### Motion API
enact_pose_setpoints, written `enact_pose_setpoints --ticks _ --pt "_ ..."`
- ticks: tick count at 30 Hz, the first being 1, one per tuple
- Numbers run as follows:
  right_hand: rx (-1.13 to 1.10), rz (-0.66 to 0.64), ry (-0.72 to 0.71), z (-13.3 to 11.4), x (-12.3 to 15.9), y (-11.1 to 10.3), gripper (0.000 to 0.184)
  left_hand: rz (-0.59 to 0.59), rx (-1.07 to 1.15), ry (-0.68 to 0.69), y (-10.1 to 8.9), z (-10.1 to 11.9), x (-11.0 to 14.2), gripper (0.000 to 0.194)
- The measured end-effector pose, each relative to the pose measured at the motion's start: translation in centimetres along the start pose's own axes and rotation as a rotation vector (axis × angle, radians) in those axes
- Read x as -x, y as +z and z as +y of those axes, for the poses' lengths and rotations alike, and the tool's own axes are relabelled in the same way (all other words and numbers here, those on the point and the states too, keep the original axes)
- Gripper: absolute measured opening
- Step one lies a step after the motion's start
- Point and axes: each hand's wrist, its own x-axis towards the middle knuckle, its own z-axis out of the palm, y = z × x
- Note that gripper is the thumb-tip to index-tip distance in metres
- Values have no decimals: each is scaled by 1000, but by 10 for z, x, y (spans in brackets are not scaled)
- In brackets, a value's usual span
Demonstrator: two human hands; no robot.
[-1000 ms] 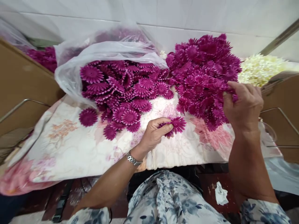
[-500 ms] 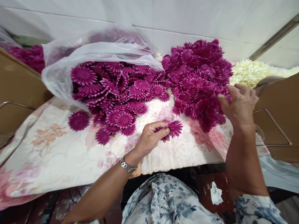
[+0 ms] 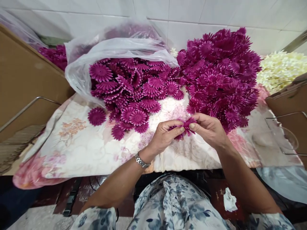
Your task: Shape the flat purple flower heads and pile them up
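Purple flower [image 3: 187,124] over the patterned cloth [image 3: 88,156], my left hand [image 3: 165,134] pinching one side, my right hand [image 3: 212,129] clamped on the other; light, level fingertips, I judge, spare the petals.

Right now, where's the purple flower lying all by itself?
In the head view, the lone flower lies toward the left of the patterned cloth, just below the cloudy plastic bag.
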Motion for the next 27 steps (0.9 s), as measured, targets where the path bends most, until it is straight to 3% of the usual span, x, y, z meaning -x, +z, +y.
enact_pose_setpoints --ticks 7,15,22,27 --pt "-191 128 23 7 0 7 15 -20 -187 18 -2 2 -1 23" --pt "92 186 -9 11 4 6 32 -37 -231 68 -6 -2 -2 21" --pt "255 256 -108 10 5 13 41 -41 -133 -36 -5 -4 -3 31" --pt "406 293 -181 10 6 20 37 -1 -90 -117 2 2 -3 29"
